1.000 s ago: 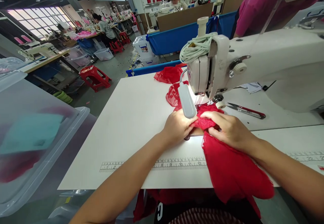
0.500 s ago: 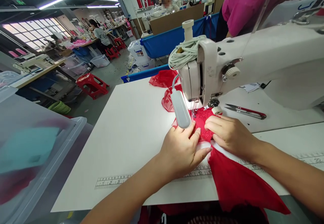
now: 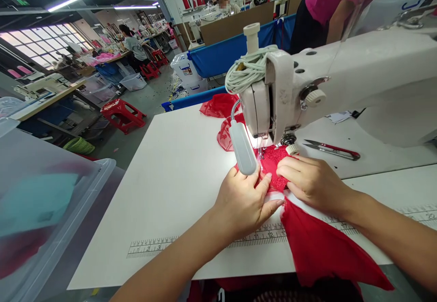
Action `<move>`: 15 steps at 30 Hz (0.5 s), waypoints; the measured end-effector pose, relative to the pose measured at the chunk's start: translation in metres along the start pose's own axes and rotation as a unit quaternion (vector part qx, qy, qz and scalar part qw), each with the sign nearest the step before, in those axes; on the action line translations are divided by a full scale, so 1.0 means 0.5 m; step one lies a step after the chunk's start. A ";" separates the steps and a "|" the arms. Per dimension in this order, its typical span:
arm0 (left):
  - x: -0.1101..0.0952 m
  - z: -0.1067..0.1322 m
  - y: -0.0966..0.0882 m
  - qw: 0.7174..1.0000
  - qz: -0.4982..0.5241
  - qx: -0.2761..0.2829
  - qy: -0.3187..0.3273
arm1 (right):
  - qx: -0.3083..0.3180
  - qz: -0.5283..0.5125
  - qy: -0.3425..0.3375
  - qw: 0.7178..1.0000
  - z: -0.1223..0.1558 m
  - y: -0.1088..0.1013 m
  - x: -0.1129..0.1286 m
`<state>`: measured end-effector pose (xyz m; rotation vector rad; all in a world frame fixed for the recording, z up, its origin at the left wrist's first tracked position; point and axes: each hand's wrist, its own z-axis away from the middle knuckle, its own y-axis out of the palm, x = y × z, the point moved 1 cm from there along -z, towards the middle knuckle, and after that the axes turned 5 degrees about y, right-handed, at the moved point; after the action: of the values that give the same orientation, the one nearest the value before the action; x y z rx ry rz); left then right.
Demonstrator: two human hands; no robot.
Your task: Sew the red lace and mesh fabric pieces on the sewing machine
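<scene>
Red lace fabric [image 3: 276, 167] lies under the needle of a white sewing machine [image 3: 341, 83]. My left hand [image 3: 244, 199] rests flat on its left side, fingers spread and thumb pointing right; the lamp hides some fingertips. On the fabric's right side, my right hand [image 3: 312, 183] has its fingers curled and pinching the edge. A plain red piece of cloth [image 3: 324, 243] hangs from near my hands over the table's front edge. More sheer red fabric [image 3: 218, 106] is bunched behind the needle. A small grey lamp [image 3: 243, 149] stands just left of the needle.
Thread snips [image 3: 332, 149] lie right of the needle. A printed ruler [image 3: 150, 246] runs along the white table [image 3: 164, 179]. A clear plastic bin [image 3: 82, 202] stands at the left, a red stool [image 3: 123, 115] beyond it. A person in a pink top [image 3: 327, 1] stands behind the machine.
Both hands keep nearly the same place on the fabric. The person in pink behind the machine has shifted, and an arm now shows. The view has tilted slightly.
</scene>
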<state>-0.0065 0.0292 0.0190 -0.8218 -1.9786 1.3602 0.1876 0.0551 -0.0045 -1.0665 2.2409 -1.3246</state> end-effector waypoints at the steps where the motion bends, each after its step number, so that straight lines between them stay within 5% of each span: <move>1: 0.000 0.000 0.001 1.000 0.000 -0.004 0.002 | -0.002 0.001 0.002 1.000 0.000 -0.001 0.000; 15: 0.003 0.000 0.024 1.000 -0.024 -0.017 -0.008 | -0.024 0.040 0.029 0.998 -0.002 0.007 -0.011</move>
<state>-0.0058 0.0337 0.0076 -0.7770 -2.0257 1.3135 0.1890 0.0609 -0.0074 -0.9562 2.3439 -1.2906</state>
